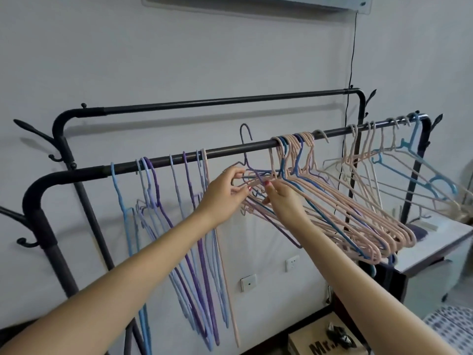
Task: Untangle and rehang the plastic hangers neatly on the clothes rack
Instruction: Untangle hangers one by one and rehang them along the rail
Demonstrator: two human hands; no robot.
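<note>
Both hands work at the tangled hangers [320,201] bunched on the rack's front rail [230,149]: the left hand [225,193] pinches a purple hanger [245,160], the right hand [284,198] pinches a pink one.

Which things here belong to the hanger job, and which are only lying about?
Job:
- front rail
- tangled pink and blue hangers
- purple hanger, hook above the rail
- hung hangers on the left
- left hand, right hand

Lying about:
- cardboard box
- white table
- wall sockets
</note>
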